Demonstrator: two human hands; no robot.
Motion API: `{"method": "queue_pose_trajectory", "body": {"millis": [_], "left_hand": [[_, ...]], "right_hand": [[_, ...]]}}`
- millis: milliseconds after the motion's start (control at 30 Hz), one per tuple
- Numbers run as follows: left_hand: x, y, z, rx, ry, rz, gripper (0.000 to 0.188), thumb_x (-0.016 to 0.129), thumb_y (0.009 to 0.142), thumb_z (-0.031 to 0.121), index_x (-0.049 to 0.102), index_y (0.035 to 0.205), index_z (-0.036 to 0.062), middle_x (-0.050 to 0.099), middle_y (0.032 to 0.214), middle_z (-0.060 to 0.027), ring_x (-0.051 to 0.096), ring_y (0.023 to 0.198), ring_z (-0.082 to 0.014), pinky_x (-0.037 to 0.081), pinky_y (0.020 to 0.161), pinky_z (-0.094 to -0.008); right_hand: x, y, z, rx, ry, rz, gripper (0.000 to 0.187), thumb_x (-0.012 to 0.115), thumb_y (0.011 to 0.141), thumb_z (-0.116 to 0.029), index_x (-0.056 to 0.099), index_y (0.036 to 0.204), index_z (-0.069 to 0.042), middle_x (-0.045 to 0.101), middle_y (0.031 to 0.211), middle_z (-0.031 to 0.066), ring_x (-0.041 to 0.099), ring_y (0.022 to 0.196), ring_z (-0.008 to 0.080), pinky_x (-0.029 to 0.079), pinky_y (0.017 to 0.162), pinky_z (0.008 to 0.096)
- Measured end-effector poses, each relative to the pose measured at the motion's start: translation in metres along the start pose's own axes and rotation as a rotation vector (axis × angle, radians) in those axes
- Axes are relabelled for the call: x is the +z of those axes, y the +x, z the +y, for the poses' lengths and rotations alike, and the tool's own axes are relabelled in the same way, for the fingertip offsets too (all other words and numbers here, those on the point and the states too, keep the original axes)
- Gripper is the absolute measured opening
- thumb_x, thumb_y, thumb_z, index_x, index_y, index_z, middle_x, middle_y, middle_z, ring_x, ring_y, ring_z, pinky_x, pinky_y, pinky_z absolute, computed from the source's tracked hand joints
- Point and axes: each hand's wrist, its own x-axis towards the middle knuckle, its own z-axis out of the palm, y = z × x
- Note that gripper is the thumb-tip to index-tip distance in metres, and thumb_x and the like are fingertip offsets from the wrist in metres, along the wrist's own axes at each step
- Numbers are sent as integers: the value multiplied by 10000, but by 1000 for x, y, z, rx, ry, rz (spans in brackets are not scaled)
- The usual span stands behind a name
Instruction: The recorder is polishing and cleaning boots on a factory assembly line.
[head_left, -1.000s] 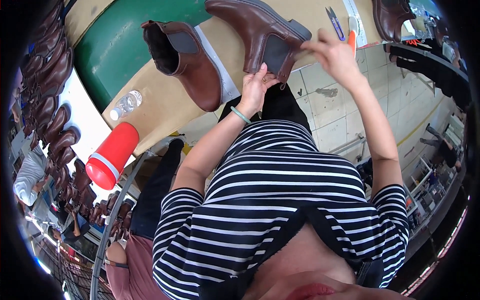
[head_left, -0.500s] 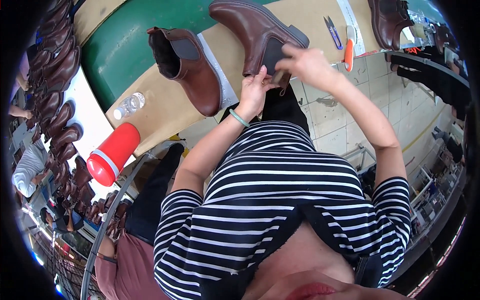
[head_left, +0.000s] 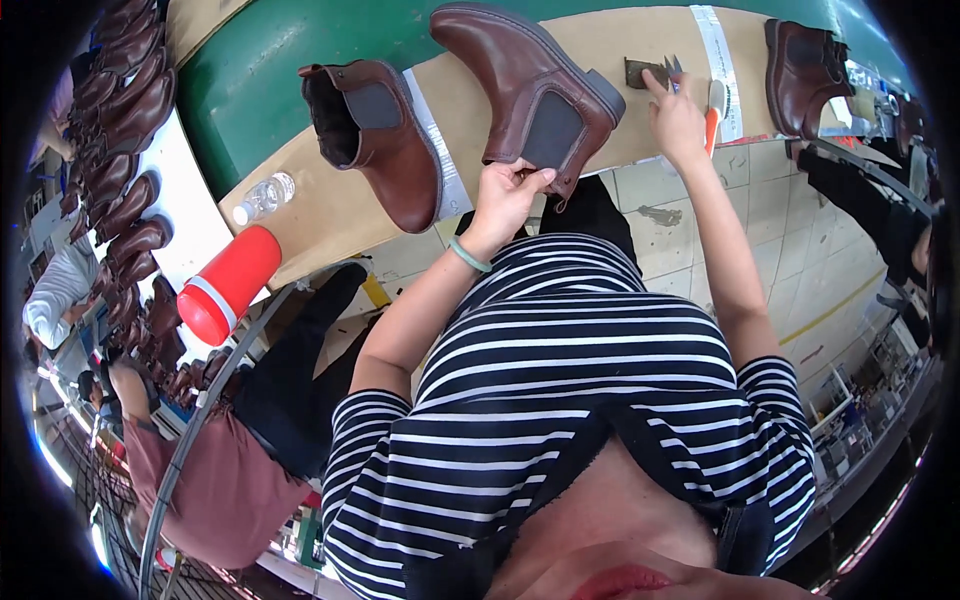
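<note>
My left hand (head_left: 507, 205) pinches the top edge of a brown leather boot (head_left: 500, 60) with a dark elastic side panel. This boot lies on its side, its sole toward the right and its toe pointing away. My right hand (head_left: 678, 122) is over the cardboard to the right of the boot, fingers apart. Small thread snips (head_left: 673, 70) show between its fingertips, their handles mostly covered. One fingertip reaches a small dark brown pad (head_left: 637, 72). Close to this hand lies a knife-like tool (head_left: 713, 115) with an orange handle, partly hidden.
A second brown boot (head_left: 385, 130) lies to the left, another (head_left: 800, 75) at far right. A clear plastic bottle (head_left: 265, 198) and red flask (head_left: 232, 283) sit at the left. Many boots (head_left: 125, 180) line the far left. A co-worker in a pink top (head_left: 225, 480) is at lower left.
My right hand has moved right from the boot's opening to the snips. The brown pad it held now lies on the cardboard. My left hand still holds the boot's top edge.
</note>
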Motion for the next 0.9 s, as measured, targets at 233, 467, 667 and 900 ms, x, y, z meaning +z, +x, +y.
{"method": "queue_pose_trajectory", "body": {"millis": [233,467,667,900], "left_hand": [[6,-2,33,-103,62,-68,127,561,907,-10,625,981,-91,666,934,-117,665,825,-179,544,796,-293],[19,10,39,-1,80,-119,154,520,940,24,614,1015,-72,660,924,-101,670,840,-184,545,803,-298],[22,11,36,15,98,-91,156,503,936,-1,614,1024,-67,658,928,-99,665,826,-181,546,780,-297],[22,9,39,9,22,-89,156,522,927,8,637,1018,-46,663,930,-75,655,827,-159,542,791,-289]], "right_hand": [[-77,-10,-30,-439,901,-216,137,675,792,-92,684,919,-41,605,825,106,614,762,290,499,683,359],[-61,21,-68,-899,839,-469,109,704,743,-137,669,806,-55,599,772,71,604,784,264,467,676,362],[-77,41,-73,-1060,659,-565,116,708,719,-165,666,772,-70,598,772,52,602,756,262,457,652,383],[-75,50,-87,-1219,520,-625,200,726,701,-209,633,740,-37,582,760,72,592,728,292,446,629,403]]}}
